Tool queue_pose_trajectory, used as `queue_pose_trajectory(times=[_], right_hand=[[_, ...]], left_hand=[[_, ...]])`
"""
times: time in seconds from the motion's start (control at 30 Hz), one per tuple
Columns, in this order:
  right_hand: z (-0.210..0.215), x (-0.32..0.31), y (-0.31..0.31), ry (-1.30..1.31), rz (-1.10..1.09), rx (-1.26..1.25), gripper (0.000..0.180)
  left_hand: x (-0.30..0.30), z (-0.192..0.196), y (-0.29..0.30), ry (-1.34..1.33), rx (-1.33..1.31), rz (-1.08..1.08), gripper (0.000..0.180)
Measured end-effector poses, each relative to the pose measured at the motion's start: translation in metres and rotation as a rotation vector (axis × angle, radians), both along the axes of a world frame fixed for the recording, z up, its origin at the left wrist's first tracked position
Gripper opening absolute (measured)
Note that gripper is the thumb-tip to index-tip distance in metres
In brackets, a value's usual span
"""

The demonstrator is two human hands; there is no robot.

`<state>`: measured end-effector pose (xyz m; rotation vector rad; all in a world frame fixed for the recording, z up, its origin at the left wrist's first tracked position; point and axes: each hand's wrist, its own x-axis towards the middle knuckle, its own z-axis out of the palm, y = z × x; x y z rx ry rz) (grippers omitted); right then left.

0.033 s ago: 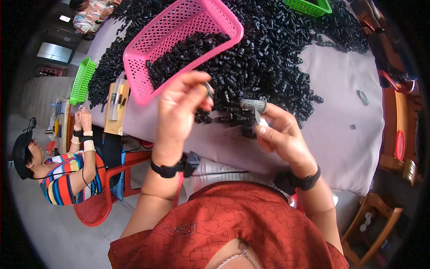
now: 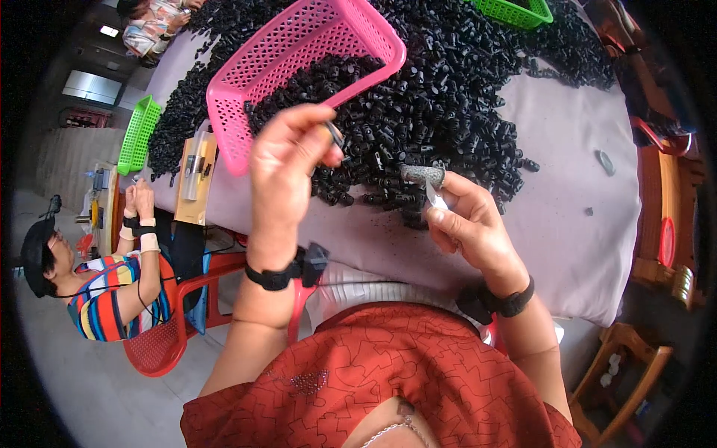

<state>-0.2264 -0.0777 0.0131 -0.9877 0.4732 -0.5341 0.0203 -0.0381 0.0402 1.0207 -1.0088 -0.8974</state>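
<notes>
My left hand [image 2: 284, 164] is raised over the near edge of the heap, beside the pink basket, its thumb and fingers pinching a small black plastic part [image 2: 334, 134]. To its right, my right hand [image 2: 482, 228] grips a small shiny blade-like piece [image 2: 434, 196] between thumb and fingers. A grey textured wrap [image 2: 424, 176] covers the tip of its index finger. Beyond both hands spreads a large heap of black plastic parts [image 2: 441, 104]. The pink basket [image 2: 230, 138] lies tilted on the heap, with many of the same parts inside.
Green baskets stand at the left edge [image 2: 137, 134] and far right [image 2: 532, 19]. A cardboard piece [image 2: 184, 201] bears a clear tube. A grey loop [image 2: 605, 163] lies on the cloth-covered table [image 2: 567, 246]. A co-worker [image 2: 112, 299] sits at left; another person [image 2: 153, 30] is far left.
My left hand has moved slightly left and up, away from my right hand, with the black part still pinched. My right hand stays almost still.
</notes>
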Motion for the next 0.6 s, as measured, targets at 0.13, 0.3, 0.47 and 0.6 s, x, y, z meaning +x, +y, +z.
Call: queue_pose_trajectory(times=[0.13,0.3,0.47,0.6], right_hand=[[0.000,-0.001,-0.003,0.003,0.001,-0.012,0.032],[-0.006,0.001,-0.005,-0.001,-0.129,-0.057,0.033],[-0.001,-0.008,-0.011,-0.085,-0.452,-0.082,0.034],[0.018,-0.018,-0.020,-0.105,-0.655,-0.263,0.031]], left_hand=[[0.033,0.019,-0.041,-0.393,-0.099,0.252,0.028],[-0.007,0.013,-0.040,-0.546,-0.201,0.196,0.023],[-0.060,0.002,-0.055,-0.728,0.063,-0.214,0.025],[-0.074,-0.020,-0.076,-0.902,0.030,-0.292,0.032]])
